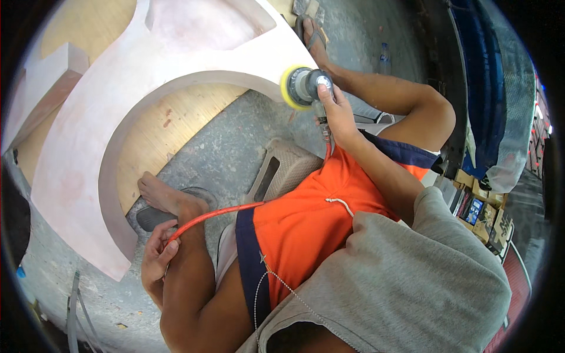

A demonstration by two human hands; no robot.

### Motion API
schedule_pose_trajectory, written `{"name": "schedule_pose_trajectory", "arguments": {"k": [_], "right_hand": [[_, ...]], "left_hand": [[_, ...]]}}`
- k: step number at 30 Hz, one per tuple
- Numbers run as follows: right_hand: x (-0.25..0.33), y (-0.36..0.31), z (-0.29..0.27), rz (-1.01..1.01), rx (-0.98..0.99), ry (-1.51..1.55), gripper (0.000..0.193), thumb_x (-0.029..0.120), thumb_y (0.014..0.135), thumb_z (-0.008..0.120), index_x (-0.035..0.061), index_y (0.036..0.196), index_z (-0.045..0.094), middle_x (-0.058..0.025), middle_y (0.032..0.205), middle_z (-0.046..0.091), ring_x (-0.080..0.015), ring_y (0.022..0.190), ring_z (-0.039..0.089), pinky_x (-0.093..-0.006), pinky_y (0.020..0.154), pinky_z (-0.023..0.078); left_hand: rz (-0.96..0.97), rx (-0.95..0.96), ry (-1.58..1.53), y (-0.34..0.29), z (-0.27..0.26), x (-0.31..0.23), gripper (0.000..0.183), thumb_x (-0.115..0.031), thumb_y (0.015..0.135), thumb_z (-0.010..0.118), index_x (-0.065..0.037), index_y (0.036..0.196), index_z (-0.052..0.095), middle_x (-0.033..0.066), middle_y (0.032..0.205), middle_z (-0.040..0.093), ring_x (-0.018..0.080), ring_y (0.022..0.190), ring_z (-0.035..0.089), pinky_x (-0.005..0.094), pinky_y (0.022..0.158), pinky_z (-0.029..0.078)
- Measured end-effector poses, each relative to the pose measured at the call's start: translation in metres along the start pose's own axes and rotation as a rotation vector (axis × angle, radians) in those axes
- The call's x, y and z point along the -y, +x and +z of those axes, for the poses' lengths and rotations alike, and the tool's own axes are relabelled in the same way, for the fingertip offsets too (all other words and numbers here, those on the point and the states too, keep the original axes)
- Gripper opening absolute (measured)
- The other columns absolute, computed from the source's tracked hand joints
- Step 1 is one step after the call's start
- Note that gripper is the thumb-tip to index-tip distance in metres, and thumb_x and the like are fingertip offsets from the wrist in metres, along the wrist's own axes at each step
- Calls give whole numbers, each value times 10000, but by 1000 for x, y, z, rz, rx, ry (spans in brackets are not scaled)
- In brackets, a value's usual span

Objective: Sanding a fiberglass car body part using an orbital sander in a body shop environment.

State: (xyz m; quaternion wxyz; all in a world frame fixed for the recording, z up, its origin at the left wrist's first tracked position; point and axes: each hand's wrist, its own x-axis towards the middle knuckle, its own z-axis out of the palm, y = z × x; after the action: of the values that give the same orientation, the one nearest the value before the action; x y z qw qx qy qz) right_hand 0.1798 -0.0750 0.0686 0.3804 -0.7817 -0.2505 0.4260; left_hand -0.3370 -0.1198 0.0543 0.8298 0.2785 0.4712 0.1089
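Note:
My right hand is wrapped round a pneumatic orbital sander with a round yellow pad. The pad stands on edge beside the inner curve of a large whitish curved panel; whether it touches cannot be told. From the sander's handle a red air hose runs down across my orange shorts. Beside my lower leg, my left hand closes its fingers on that hose.
The panel rests on a plywood board. A beige plastic stool stands under me on the grey floor. Boxes are stacked at the right, near a blue plastic-covered object. Thin metal strips lie at lower left.

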Motion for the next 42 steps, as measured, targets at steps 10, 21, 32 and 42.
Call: {"name": "schedule_pose_trajectory", "arguments": {"k": [10,21,32,42], "right_hand": [[21,-6,3,156,153,468,517,498,962,662,131,1307,541,-16,858,596,-111,630,537,-250,530,442],[18,-24,-38,106,653,937,747,430,951,714,120,1538,373,-70,1218,573,-149,895,611,-259,712,524],[-3,-19,-62,13,746,1001,902,345,877,828,104,1587,326,-90,1452,476,-175,1290,506,-326,1083,443],[-9,-15,-91,-112,516,1131,846,410,837,850,75,1507,455,-84,1330,584,-187,1227,565,-326,1075,448]], "left_hand": [[-150,-74,266,-7,-22,9,491,-217,981,698,-22,1402,536,12,971,622,108,891,592,265,830,483],[-373,-425,709,-40,-27,-72,453,-295,1013,646,5,1343,562,74,1011,649,158,894,638,304,803,509],[158,-384,1677,102,136,-219,656,-292,996,649,36,1511,409,262,1537,436,369,1446,401,434,1188,306],[455,61,1795,343,274,-144,952,-541,912,611,17,1588,237,268,1655,201,447,1549,140,621,1220,140]]}}
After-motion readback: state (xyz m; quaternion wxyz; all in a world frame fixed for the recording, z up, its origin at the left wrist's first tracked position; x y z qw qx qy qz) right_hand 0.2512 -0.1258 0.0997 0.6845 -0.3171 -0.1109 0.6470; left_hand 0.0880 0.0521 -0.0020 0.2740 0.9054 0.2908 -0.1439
